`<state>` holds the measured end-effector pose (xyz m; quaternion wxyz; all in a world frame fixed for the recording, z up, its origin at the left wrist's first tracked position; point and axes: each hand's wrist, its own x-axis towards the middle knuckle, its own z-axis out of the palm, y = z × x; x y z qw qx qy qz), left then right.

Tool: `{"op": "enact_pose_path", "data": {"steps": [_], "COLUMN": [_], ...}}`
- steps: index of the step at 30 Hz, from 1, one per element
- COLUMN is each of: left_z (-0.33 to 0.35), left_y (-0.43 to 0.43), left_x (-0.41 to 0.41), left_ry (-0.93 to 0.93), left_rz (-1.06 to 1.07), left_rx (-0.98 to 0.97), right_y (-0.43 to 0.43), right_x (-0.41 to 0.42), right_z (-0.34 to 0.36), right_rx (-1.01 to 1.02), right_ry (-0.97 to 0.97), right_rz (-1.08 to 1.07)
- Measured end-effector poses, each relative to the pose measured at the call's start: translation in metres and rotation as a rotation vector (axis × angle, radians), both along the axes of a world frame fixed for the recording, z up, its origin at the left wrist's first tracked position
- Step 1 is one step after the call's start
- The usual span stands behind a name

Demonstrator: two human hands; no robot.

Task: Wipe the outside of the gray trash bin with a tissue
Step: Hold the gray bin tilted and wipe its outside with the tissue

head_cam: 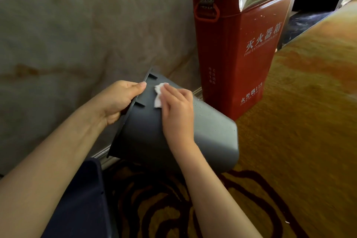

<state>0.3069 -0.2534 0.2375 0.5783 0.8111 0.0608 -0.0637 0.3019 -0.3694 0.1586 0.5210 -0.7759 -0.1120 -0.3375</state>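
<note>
The gray trash bin is held tipped on its side above the carpet, its open rim to the left and its base to the right. My left hand grips the rim, thumb on the outer wall. My right hand lies flat on the bin's upper side near the rim and presses a crumpled white tissue against the gray surface. Small droplets or specks dot the bin's wall to the right of my hand. The inside of the bin is hidden.
A red fire extinguisher box stands just behind and to the right of the bin, against a beige marble wall. Patterned yellow and dark red carpet covers the floor. A dark blue object sits at the lower left.
</note>
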Motion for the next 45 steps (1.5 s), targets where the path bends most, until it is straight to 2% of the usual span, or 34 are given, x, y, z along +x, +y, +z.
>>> {"op": "enact_pose_path", "data": {"steps": [8,12,15,19,21,23,27,33,37,40,45], "left_z": [0.001,0.000,0.000,0.000,0.000,0.000,0.002,0.004,0.005,0.006,0.010], "left_y": [0.003,0.003,0.005,0.006,0.006,0.008,0.010,0.013,0.022,0.033,0.045], "left_x": [0.003,0.004,0.002,-0.003,-0.005,-0.006,-0.009,-0.006,-0.004,-0.007,-0.017], "left_ry": [0.042,0.052,0.060,0.068,0.068,0.068,0.081,0.079,0.105,0.151,0.239], "left_rz": [-0.026,0.015,0.032,0.028,0.035,0.030,-0.004,-0.048,-0.060,-0.080,-0.125], "left_rx": [-0.042,-0.029,-0.031,-0.054,-0.057,-0.053,-0.030,0.048,0.127,0.103,0.049], "right_y": [-0.104,-0.125,-0.104,-0.035,-0.008,-0.001,-0.029,-0.094,-0.101,-0.080,-0.018], "right_x": [0.006,0.001,-0.009,-0.050,-0.068,-0.076,-0.079,-0.076,-0.062,-0.054,-0.055], "right_z": [-0.088,-0.099,-0.081,-0.042,-0.036,-0.042,-0.071,-0.118,-0.112,-0.090,-0.043], "right_rx": [-0.004,0.017,0.004,-0.008,0.041,0.104,0.026,0.028,0.111,0.125,0.044], "right_ry": [0.507,0.615,0.555,0.200,0.134,0.128,0.075,0.299,0.449,0.430,0.181], "right_rz": [-0.338,-0.350,-0.315,-0.094,-0.019,0.005,-0.158,-0.387,-0.448,-0.405,-0.139]}}
